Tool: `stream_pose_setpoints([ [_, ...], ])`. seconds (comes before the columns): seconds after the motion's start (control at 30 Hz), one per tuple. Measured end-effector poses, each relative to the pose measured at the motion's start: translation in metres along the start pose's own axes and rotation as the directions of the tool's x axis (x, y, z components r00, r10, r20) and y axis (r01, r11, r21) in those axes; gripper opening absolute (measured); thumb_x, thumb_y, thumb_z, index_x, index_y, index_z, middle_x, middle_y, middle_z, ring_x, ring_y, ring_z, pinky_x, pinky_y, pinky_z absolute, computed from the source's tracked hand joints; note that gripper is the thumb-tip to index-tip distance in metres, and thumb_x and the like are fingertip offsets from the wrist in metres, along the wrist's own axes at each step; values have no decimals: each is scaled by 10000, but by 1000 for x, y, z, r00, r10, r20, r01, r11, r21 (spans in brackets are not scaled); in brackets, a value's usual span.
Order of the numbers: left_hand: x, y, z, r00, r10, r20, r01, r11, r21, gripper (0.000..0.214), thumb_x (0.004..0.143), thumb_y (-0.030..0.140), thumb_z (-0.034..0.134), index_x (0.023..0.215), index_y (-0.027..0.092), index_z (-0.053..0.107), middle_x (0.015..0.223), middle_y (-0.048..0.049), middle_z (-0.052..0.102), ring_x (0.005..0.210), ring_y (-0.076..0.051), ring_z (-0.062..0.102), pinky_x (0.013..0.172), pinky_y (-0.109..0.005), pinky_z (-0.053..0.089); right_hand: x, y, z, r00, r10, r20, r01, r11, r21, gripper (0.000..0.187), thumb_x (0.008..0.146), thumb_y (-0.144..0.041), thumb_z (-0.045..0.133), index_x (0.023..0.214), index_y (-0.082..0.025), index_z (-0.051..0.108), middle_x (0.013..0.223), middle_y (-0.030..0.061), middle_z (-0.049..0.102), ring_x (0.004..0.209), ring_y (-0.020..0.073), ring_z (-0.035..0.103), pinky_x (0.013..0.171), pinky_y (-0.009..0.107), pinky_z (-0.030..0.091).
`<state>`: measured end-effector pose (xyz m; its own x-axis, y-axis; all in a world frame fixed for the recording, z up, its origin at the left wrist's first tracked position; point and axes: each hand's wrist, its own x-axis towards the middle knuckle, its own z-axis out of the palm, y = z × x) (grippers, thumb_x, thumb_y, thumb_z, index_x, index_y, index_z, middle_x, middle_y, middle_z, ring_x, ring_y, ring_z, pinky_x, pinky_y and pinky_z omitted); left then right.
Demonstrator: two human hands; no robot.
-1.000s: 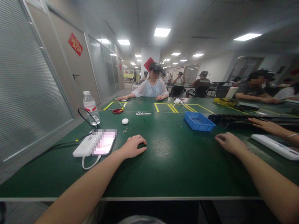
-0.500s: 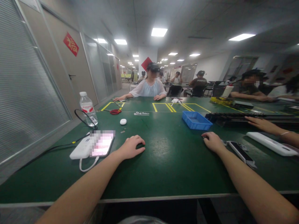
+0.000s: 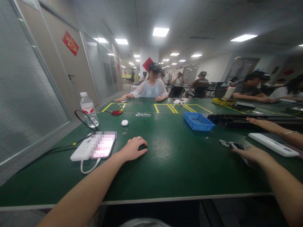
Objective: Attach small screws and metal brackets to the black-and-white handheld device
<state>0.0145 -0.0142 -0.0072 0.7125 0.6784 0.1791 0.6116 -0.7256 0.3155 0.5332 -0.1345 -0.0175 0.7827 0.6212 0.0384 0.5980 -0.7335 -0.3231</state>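
My left hand (image 3: 135, 148) rests on the green table, fingers loosely curved and apart, with nothing in it. Over on the right, my right hand (image 3: 257, 156) lies over a flat rectangular device (image 3: 239, 146) with a dark face and silver edges. Motion smears its fingers, and the hand hides much of the device, so a grip cannot be made out. Beside the device is a small metal bracket-like part (image 3: 224, 143). A tiny light-coloured piece (image 3: 206, 137) lies farther left. Small rings (image 3: 124, 133) lie beyond my left hand, near a white rounded case (image 3: 124, 122).
A blue tray (image 3: 199, 121) stands beyond my hands. At left are a water bottle (image 3: 88, 110), a phone (image 3: 104, 148) and a white power bank (image 3: 81, 149) with cables. Red-handled scissors (image 3: 116, 112) lie farther back. A co-worker's hand (image 3: 265, 124) is near a long white object (image 3: 273, 145).
My right hand has moved right and toward me, from beside the tiny piece to over the flat device. The tiny piece now shows. My left hand stays put.
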Motion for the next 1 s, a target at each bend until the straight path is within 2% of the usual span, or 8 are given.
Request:
stream_pose_setpoints([
  [0.07,0,0,0,1000,-2,-2,2,1000,-2,241,838,378,517,1023,245,594,1092,-47,552,1053,-225,503,895,-365,389,-4,3,3,992,32,121,-29,999,-31,340,689,-488,604,622,-155,595,778,224,623,769,318,635,624,381,455],
  [0.1,0,0,1,1000,-3,-5,3,1000,-1,240,838,377,517,1023,246,594,1094,-47,553,1052,-224,503,897,-364,388,-8,1,3,991,28,133,-22,999,-40,334,729,-477,562,648,-155,597,805,222,624,774,310,636,622,371,455],
  [0.23,0,0,1,1000,-12,-7,12,1000,3,242,836,379,519,1023,245,595,1099,-47,553,1048,-222,504,901,-365,384,-29,-15,0,1000,-3,17,3,999,-43,303,774,-451,516,756,-158,594,823,195,617,751,290,625,593,356,454],
  [0.4,0,0,1,1000,-15,-6,15,1000,-1,240,834,375,526,1022,243,593,1101,-46,551,1049,-220,506,903,-365,383,-48,-35,-3,982,-186,-40,182,979,-97,251,793,-377,519,869,-145,576,863,160,602,742,250,598,599,328,443],
  [0.53,0,2,1,1000,-22,-7,22,1000,-5,233,829,369,532,1011,239,597,1090,-47,556,1053,-221,506,900,-364,384,-54,-47,-1,960,-236,-147,211,963,-170,281,819,-382,484,921,-136,575,926,150,578,808,244,578,615,306,434],
  [0.67,1,2,0,1000,-18,-8,18,1000,-11,236,829,371,529,1013,241,599,1096,-47,556,1047,-218,505,908,-364,384,-51,-48,2,946,-285,-154,252,946,-202,295,813,-383,494,953,-139,584,955,144,564,839,242,568,621,305,430],
  [0.83,1,4,0,1000,-21,-6,21,1000,-2,231,829,370,530,1009,242,599,1085,-47,557,1055,-221,501,907,-362,386,-48,-47,4,962,-253,-105,229,953,-199,363,806,-397,501,1016,-116,596,991,159,576,893,270,570,647,318,436],
  [1.0,0,4,0,999,-32,6,32,999,-3,244,833,376,522,1025,244,594,1104,-48,550,1065,-228,499,906,-376,383,-43,-41,4,997,-67,-45,69,997,46,476,838,-418,453,1126,-72,606,1044,195,619,940,296,589,697,328,452],
])
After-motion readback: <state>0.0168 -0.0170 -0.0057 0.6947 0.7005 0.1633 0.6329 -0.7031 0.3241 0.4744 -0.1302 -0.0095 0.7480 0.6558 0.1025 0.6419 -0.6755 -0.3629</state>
